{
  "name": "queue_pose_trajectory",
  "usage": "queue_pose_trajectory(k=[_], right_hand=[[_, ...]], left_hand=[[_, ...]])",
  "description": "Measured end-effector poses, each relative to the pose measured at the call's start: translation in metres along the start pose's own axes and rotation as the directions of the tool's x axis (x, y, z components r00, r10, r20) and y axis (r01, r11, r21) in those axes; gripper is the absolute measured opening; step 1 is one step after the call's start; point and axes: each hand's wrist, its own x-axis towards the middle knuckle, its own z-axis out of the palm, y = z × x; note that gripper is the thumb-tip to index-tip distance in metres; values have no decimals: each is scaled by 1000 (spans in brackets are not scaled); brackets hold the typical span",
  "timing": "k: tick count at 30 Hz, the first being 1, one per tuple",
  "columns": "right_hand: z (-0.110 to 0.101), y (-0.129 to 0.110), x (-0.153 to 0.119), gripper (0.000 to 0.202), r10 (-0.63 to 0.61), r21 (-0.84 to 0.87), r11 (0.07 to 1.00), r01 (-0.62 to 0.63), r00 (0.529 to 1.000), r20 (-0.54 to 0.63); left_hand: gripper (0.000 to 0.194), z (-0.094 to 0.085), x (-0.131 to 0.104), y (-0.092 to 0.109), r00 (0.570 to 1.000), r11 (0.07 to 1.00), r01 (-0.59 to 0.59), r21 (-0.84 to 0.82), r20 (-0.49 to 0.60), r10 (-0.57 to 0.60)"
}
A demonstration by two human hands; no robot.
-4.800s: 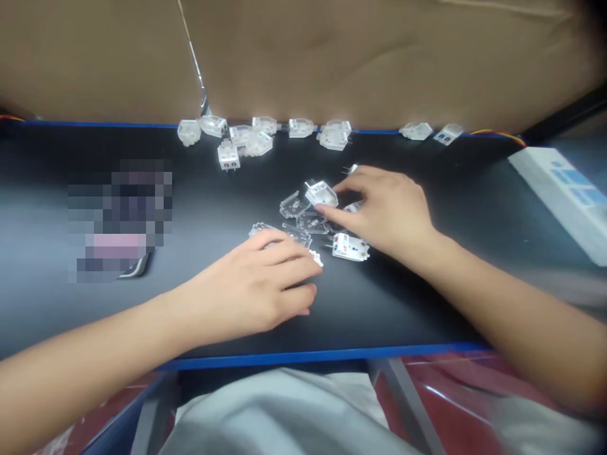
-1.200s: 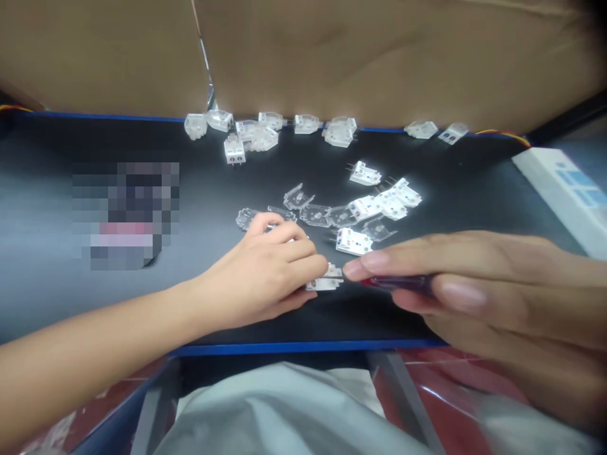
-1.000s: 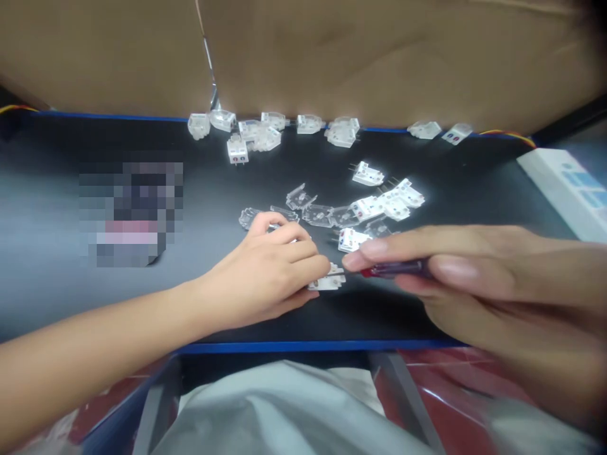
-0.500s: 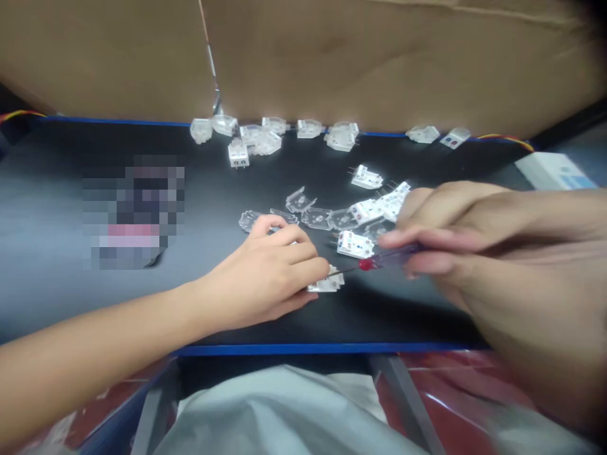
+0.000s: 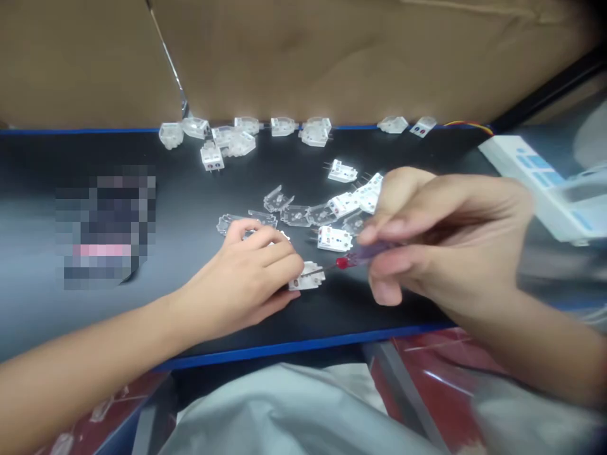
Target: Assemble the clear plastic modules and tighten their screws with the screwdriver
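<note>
My left hand (image 5: 256,272) grips a small white plug body (image 5: 308,278) between thumb and fingers, low over the black tabletop. My right hand (image 5: 427,234) is closed around a screwdriver (image 5: 363,254) with a clear purplish handle and a red collar. The screwdriver's thin shaft points left, and its tip reaches the plug body beside my left fingers. Just behind lies another white plug body (image 5: 334,239) with pins. Several clear plastic covers (image 5: 296,215) lie beyond my left hand; something white under its fingers is partly hidden.
Along the table's back edge sit several plugs in clear covers (image 5: 283,126). More white plug bodies (image 5: 344,203) lie near my right hand. A blurred-out object (image 5: 107,227) is at left. A white power strip (image 5: 531,177) stands at right. Brown cardboard (image 5: 303,57) rises behind.
The view has shifted, so the tabletop things appear further left and more of the power strip shows. My right hand has turned somewhat around the screwdriver. My left hand keeps its grip.
</note>
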Motion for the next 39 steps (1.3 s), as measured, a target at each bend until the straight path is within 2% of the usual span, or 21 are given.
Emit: queue_pose_trajectory(k=[2, 5, 7, 10, 13, 17, 21, 23, 26, 31, 34, 37, 39], right_hand=[[1, 1, -1, 26, 18, 17, 1000, -18, 1000, 19], [3, 0, -3, 23, 42, 47, 998, -50, 988, 148], [4, -2, -3, 21, 75, 51, 995, -86, 979, 188], [3, -5, -3, 22, 126, 20, 991, -131, 979, 158], [1, -6, -2, 33, 70, 25, 997, -75, 985, 158], [0, -2, -1, 24, 53, -56, 997, -47, 992, 112], [0, 3, -3, 22, 83, -23, 997, -80, 978, 190], [1, 2, -5, 22, 130, -22, 992, -128, 981, 145], [2, -1, -8, 33, 138, -51, 989, -136, 989, 51], [6, -2, -6, 36, 124, -69, 990, -121, 992, 40], [6, -2, -3, 33, 114, -60, 992, -110, 991, 75], [0, -3, -5, 19, 113, -42, 993, -108, 980, 161], [-6, -3, -6, 19, 128, -69, 991, -116, 968, 216]], left_hand=[[9, 0, 0, 0, 1000, 1000, -6, -2, -3, 6], [8, 0, 0, 0, 1000, 1000, -2, 2, 8, 2], [6, 0, 0, 0, 1000, 1000, 5, -1, 19, -5], [5, 1, 0, 0, 1000, 1000, 2, -21, 0, -2], [6, 0, 1, 0, 1000, 1000, 0, -16, 0, 0], [9, -1, 2, 1, 1000, 1000, -1, 9, 23, 1], [8, -1, 1, 1, 1000, 1000, -8, -2, 3, 8], [8, -1, 1, 1, 1000, 1000, -12, -13, 3, 12], [6, -1, 2, 0, 1000, 1000, -15, -13, 2, 16], [8, -2, 2, 1, 1000, 1000, -7, -4, 16, 7], [9, -3, 2, 2, 1000, 1000, -16, 6, 10, 16], [6, -2, 1, 1, 1000, 1000, -16, 18, 6, 16], [6, -1, 1, 1, 1000, 1000, -12, 14, 4, 12]])
